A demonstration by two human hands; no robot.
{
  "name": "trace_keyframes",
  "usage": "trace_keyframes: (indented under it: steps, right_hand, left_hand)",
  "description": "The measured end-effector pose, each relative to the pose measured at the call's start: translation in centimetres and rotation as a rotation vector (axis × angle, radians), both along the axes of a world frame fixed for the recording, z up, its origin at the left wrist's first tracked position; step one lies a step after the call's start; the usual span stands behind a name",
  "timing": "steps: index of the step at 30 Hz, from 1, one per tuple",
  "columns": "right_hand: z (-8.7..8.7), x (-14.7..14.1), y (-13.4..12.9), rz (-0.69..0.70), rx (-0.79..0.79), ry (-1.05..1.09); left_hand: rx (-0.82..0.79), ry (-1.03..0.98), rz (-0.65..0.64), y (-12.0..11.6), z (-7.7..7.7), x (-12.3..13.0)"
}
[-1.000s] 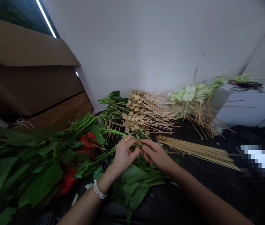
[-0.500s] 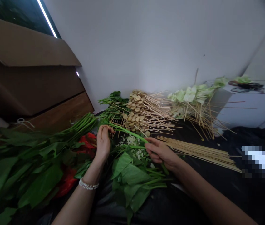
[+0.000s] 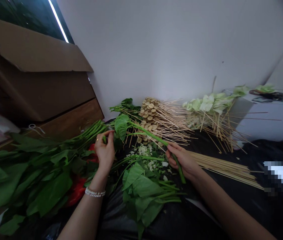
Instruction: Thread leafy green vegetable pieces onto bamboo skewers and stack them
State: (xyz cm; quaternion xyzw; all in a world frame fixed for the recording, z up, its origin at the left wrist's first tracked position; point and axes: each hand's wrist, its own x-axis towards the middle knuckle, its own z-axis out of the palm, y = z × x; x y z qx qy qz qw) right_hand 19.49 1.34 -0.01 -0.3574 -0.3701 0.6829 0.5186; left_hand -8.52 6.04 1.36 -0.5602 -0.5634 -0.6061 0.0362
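Through the head camera I am working with two bare hands over black plastic sheeting (image 3: 116, 221). My right hand (image 3: 181, 160) is closing its fingers around a thick green stem (image 3: 153, 135), whose lower end is sticking out below the palm. The stem is slanting up and leftward from that hand, in front of the skewered round slices (image 3: 148, 113), and a broad leaf (image 3: 121, 125) is hanging from its far end. My left hand (image 3: 105, 150), wearing a pale bracelet (image 3: 95, 193), is hovering just beside that leaf with its fingers curling toward the thumb. Some green is showing among those fingers, but I cannot tell whether they are pinching it.

Below the stem, chopped pale and green bits (image 3: 146, 151) are lying scattered, and a leafy bunch (image 3: 146, 190) is resting nearer to me. A large heap of greens (image 3: 48, 170) is spreading on the left, partly covering something red (image 3: 77, 190). Bare sticks (image 3: 226, 166) are lying beyond my right hand, and skewered pale-green leaves (image 3: 207, 103) are sitting farther back near the wall (image 3: 161, 50).
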Motion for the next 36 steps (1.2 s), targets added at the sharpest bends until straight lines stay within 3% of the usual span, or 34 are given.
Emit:
trace_keyframes:
  steps: [6,10,15,19,24,26,30,36]
  right_hand:
    - [0.1,0.2,0.0,0.003,-0.012,0.006]
    - [0.0,0.2,0.1,-0.002,-0.021,0.009]
    - [0.0,0.2,0.1,-0.003,-0.009,-0.006]
    - [-0.5,0.0,0.0,0.038,-0.006,-0.078]
    - [-0.9,-0.1,-0.4,0.173,-0.014,-0.183]
    - [-0.8,0.0,-0.4,0.192,-0.034,-0.178]
    - [-0.8,0.1,-0.2,0.212,-0.068,-0.161]
    - [-1.4,-0.2,-0.2,0.226,-0.052,-0.212]
  left_hand:
    - [-0.225,0.564,0.031,-0.2,-1.1,0.9]
    - [-0.296,0.712,0.009,0.4,-1.8,0.6]
    - [-0.252,0.813,-0.015,0.4,-1.8,0.5]
    - [-0.231,0.659,0.031,0.0,-1.5,1.0]
    - [-0.197,-0.068,0.027,0.8,-1.1,-0.4]
    - [-0.159,-0.19,0.06,1.3,-0.8,-1.3]
    - [-0.092,-0.233,0.043,1.0,0.0,-1.3]
    - [-0.056,0.164,-0.129,-1.7,-0.2,3.0]
